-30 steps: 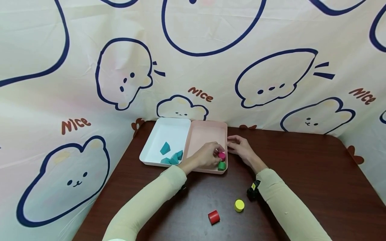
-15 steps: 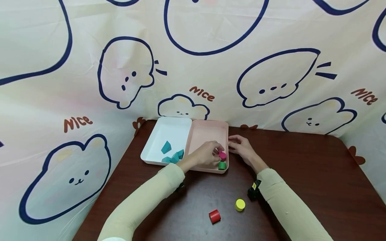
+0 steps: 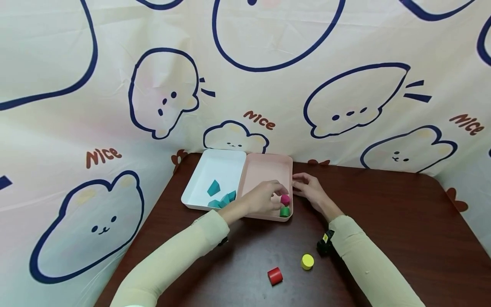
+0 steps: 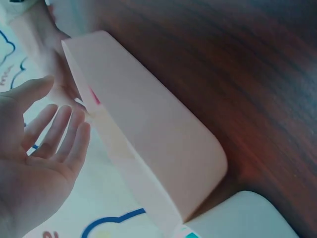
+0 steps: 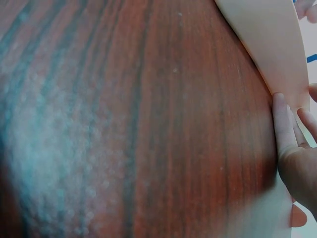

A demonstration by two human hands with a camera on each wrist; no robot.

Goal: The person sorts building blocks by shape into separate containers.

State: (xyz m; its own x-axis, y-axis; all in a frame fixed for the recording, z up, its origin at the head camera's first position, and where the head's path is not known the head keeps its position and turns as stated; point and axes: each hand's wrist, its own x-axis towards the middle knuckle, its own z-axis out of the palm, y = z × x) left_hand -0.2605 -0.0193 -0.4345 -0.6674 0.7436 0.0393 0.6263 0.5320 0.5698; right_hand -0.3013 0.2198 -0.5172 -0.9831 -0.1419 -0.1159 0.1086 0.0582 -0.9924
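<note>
My left hand [image 3: 262, 199] is over the pink tray [image 3: 265, 168], its fingers loosely bent and spread beside a magenta block [image 3: 285, 199]. In the left wrist view that palm faces up with nothing between thumb and fingers; only a sliver of the magenta block [image 4: 94, 96] shows past the tray wall. Just in front of the magenta block sits a green cylinder [image 3: 284, 212], in the tray's near right corner. My right hand [image 3: 310, 191] is at the tray's right side; in the right wrist view its extended fingers [image 5: 282, 119] lie along the outer wall [image 5: 280, 49].
A white tray [image 3: 222, 164] adjoins the pink one on the left, holding several teal angular blocks [image 3: 214, 188]. On the brown table [image 3: 383, 221] nearer me lie a yellow cylinder [image 3: 307, 262] and a red cylinder [image 3: 275, 276]. A patterned cloth [image 3: 284, 94] hangs behind the table.
My left fingers have loosened from the magenta block, leaving a gap beside it, and the left forearm has shifted slightly left. The right hand stays at the tray; the head view has turned a little.
</note>
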